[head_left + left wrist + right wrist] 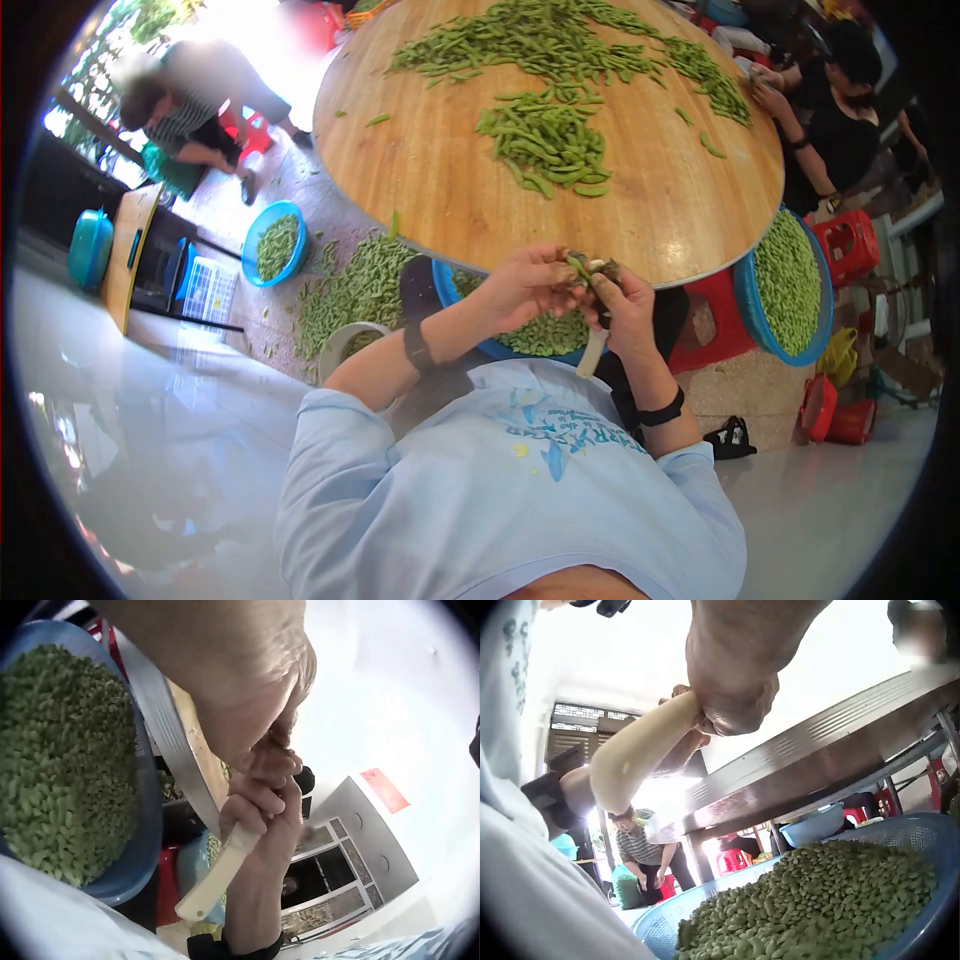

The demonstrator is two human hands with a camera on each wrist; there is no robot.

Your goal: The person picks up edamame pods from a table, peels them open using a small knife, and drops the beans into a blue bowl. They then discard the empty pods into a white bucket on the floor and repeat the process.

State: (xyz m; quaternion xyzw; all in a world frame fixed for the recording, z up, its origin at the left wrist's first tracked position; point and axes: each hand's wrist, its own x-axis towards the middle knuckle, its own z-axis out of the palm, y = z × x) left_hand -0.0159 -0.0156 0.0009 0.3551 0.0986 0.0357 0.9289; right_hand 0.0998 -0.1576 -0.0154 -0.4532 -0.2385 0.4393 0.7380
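Observation:
Both hands meet just in front of the table edge. My left hand (pixel 527 287) pinches a small green-and-brown piece (pixel 580 268) between thumb and fingers; its kind I cannot tell. My right hand (pixel 628 308) touches the same piece with its fingertips while its curled fingers grip a cream-handled tool (pixel 592 352). That handle (pixel 214 881) points down toward my body, and the tool's other end is hidden by the fingers. Ahead on the round wooden table (pixel 420 190) lies a small heap of green bean pods (pixel 550 140), with a larger pile (pixel 530 40) behind it.
Below my hands stands a blue basket (pixel 146 825) of shelled green beans. Another blue basket (pixel 823 300) of beans is at the right, beside a red stool (pixel 850 245). Pods (pixel 365 285) cover the floor at left, near a blue basin (pixel 296 262). Two people sit or bend nearby.

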